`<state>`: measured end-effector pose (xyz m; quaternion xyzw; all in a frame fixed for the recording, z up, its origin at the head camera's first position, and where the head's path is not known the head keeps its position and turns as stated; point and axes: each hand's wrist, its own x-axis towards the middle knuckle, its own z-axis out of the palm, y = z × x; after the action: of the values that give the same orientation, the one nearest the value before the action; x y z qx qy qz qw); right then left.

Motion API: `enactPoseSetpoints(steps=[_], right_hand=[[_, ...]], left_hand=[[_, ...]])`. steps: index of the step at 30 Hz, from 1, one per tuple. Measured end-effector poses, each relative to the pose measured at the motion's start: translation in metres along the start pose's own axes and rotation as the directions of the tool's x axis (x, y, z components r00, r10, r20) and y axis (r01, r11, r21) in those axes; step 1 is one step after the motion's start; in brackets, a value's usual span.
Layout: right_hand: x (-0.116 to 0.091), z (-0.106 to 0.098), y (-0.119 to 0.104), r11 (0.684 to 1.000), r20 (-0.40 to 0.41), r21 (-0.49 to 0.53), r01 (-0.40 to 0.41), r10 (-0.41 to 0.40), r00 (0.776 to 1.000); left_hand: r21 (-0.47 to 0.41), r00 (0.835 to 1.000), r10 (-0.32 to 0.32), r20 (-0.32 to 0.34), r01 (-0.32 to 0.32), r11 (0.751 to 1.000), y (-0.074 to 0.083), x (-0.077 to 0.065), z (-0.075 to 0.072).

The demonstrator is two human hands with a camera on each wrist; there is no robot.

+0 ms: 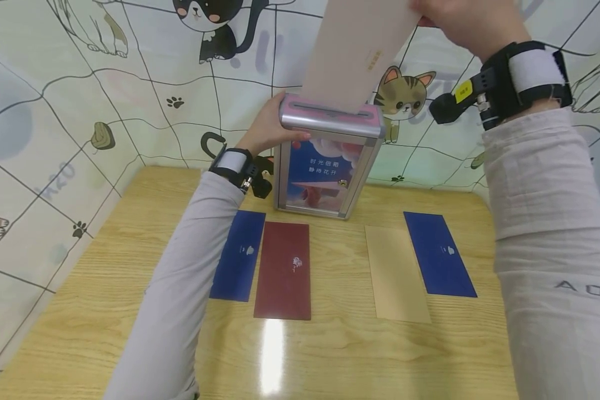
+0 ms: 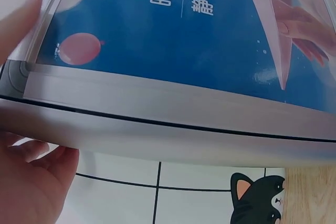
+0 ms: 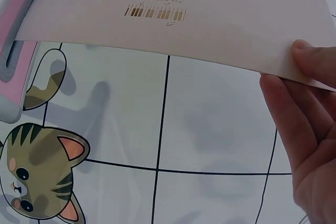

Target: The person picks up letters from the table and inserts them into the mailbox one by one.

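Observation:
A silver-framed letter box (image 1: 369, 166) with a pink top and a blue front picture stands upright at the back of the table. My left hand (image 1: 269, 129) grips its upper left side, the thumb on the front and the fingers (image 2: 58, 169) round the side. Above the box, my right hand (image 1: 472, 25) pinches the upper end of a pale pink envelope (image 1: 352, 53) between thumb and fingers (image 3: 291, 114). The envelope's lower end meets the slot (image 3: 16, 45) in the top; how far it is inside cannot be seen. Gold print marks its face.
On the wooden table (image 1: 340, 355) lie a blue envelope (image 1: 239, 261) partly behind my left sleeve, a dark red envelope (image 1: 282, 289), a tan envelope (image 1: 397, 278) and another blue envelope (image 1: 442, 258). A cat-patterned wall covering (image 1: 180, 128) rises close behind the box.

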<state>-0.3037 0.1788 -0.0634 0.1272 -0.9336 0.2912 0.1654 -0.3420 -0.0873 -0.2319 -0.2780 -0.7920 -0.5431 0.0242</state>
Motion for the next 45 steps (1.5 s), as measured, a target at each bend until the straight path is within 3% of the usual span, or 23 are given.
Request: enactPoseSetpoints(steps=[4,12,20,30,41,43,45], right_hand=[[0.000,0.006,0.003,0.998,-0.006,-0.050,-0.034,0.034,0.999],[0.002,0.016,0.007,0.996,-0.005,-0.061,-0.063,0.063,0.998],[0.004,0.033,0.014,1.000,0.000,0.015,0.025,-0.025,1.000],[0.006,0.047,0.023,0.995,0.018,-0.089,0.033,-0.032,0.999],[0.005,0.060,0.031,0.996,0.083,-0.085,0.018,-0.010,0.997],[0.005,0.063,0.032,0.996,0.098,-0.090,0.013,-0.005,0.995],[0.004,0.066,0.034,0.995,0.111,-0.102,0.017,-0.006,0.994]], left_hand=[[0.044,1.000,-0.013,-0.019,0.014,0.999,0.005,-0.003,0.001],[0.024,1.000,-0.016,-0.010,0.016,1.000,0.007,-0.004,0.001],[0.006,0.999,-0.043,-0.017,0.043,0.999,0.010,-0.006,0.002],[-0.032,0.999,-0.043,-0.002,0.043,0.999,0.009,-0.006,0.004],[0.014,0.999,-0.029,-0.034,0.029,0.999,-0.018,0.008,0.006],[0.009,0.999,-0.022,-0.034,0.022,1.000,-0.020,0.009,0.006],[-0.001,0.999,-0.023,-0.027,0.023,1.000,-0.012,0.005,0.006]])
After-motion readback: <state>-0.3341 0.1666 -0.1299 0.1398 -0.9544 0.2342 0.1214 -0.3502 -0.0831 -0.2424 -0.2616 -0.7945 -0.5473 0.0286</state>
